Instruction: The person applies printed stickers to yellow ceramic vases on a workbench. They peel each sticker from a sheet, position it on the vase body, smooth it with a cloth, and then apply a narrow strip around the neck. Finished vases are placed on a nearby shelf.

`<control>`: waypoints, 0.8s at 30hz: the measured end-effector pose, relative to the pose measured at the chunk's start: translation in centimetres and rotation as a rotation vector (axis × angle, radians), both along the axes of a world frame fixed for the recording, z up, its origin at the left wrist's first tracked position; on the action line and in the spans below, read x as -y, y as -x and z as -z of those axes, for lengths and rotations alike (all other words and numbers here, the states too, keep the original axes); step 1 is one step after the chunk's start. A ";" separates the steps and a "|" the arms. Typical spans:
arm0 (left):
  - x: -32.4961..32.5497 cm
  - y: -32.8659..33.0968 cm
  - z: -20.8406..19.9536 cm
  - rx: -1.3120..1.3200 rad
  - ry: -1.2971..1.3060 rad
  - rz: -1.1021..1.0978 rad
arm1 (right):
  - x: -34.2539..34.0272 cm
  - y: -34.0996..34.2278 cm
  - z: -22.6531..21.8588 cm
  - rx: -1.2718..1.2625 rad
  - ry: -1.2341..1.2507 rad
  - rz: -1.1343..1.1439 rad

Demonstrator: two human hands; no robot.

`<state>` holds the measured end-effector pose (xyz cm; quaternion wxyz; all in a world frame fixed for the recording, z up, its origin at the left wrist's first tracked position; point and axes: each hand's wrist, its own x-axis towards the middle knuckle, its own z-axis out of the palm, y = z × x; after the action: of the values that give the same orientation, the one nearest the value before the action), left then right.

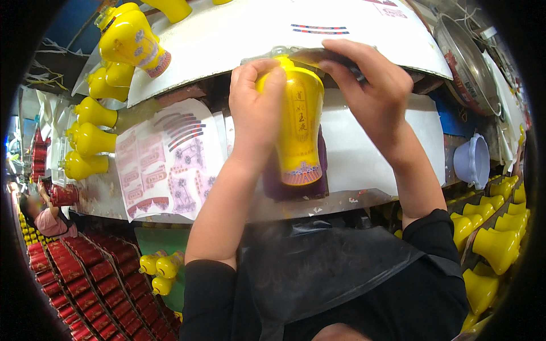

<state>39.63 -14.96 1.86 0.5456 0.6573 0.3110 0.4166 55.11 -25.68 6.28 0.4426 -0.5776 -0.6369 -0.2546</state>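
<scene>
A glossy yellow bottle (300, 133) lies in front of me, its neck pointing away and its patterned base toward me. It bears a vertical panel of dark characters and rests on a dark purple cloth or pad (284, 190). My left hand (256, 108) is closed around the bottle's left shoulder, near the neck. Between the fingers and thumb of my right hand (375, 85) is a dark flat scraper-like piece (318, 55). Its tip reaches the bottle's shoulder by the neck; whether it touches, I cannot tell.
Printed decal sheets (165, 162) lie left of the bottle, white paper (364, 148) to its right. Two decal strips (319, 29) are on the raised white board (239, 37). Yellow bottles (133, 42) stand far left; more (497, 247) fill the right. A lavender basin (472, 162) sits right.
</scene>
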 end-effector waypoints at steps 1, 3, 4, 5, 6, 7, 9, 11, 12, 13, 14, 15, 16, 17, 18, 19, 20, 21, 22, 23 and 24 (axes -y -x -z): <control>-0.1 0.1 0.0 0.020 0.019 0.028 | 1.2 0.9 0.1 0.023 0.016 0.032; -0.3 0.4 0.0 0.022 0.068 0.074 | 2.8 2.5 0.2 0.247 0.047 -0.051; -0.4 0.4 -0.1 0.151 0.236 0.119 | 3.1 3.6 0.6 0.281 0.089 -0.150; -0.5 0.6 -0.2 0.173 0.259 0.123 | 3.8 4.3 0.7 0.350 0.214 -0.264; -0.6 0.8 -0.4 0.195 0.281 0.128 | 4.4 5.0 0.9 0.409 0.301 -0.330; -0.7 1.1 -0.6 0.246 0.282 0.147 | 4.9 5.7 1.0 0.348 0.343 -0.357; -0.9 1.5 -0.8 0.202 0.288 0.127 | 5.0 6.3 1.1 0.277 0.227 -0.203; -0.8 1.8 -0.6 0.186 0.235 0.111 | 5.0 7.0 1.1 0.299 0.271 -0.207; -0.5 2.2 -0.4 0.133 0.158 0.134 | 5.1 7.3 1.0 0.287 0.353 -0.205; -0.3 2.2 -0.1 0.102 0.065 0.106 | 5.2 7.6 1.0 0.336 0.365 -0.355; 0.1 2.0 0.3 0.096 -0.042 0.084 | 5.5 7.6 1.0 0.275 0.368 -0.423; 0.4 1.8 0.8 0.091 -0.150 0.063 | 5.8 7.6 1.0 0.276 0.353 -0.512; 1.0 1.9 1.3 0.029 -0.130 0.091 | 6.0 7.1 1.2 0.165 0.377 -0.420; 1.2 1.8 1.7 0.005 -0.164 0.070 | 6.4 6.5 1.3 0.115 0.302 -0.360; 1.4 1.7 2.1 -0.018 -0.198 0.049 | 6.4 5.7 1.7 0.080 0.286 -0.212; 1.5 1.6 2.4 -0.018 -0.223 0.037 | 6.4 4.8 1.9 -0.046 0.376 -0.070; 1.6 1.6 2.5 0.000 -0.156 0.055 | 5.9 4.2 2.4 -0.232 0.278 0.011; 1.6 1.6 2.6 -0.028 -0.192 0.036 | 6.0 3.8 2.5 -0.431 0.311 0.082; 1.7 1.4 2.7 -0.023 -0.210 0.014 | 5.9 3.7 2.6 -0.481 0.239 0.037; 1.9 1.5 2.8 -0.008 -0.197 0.008 | 5.7 3.5 2.5 -0.493 0.171 -0.012; 1.9 1.6 2.7 -0.032 -0.207 0.019 | 5.4 3.3 2.3 -0.536 0.274 -0.002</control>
<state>38.01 -16.89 -0.85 0.4737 0.7195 0.2689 0.4309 51.79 -31.08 3.99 0.5131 -0.6778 -0.5266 -0.0042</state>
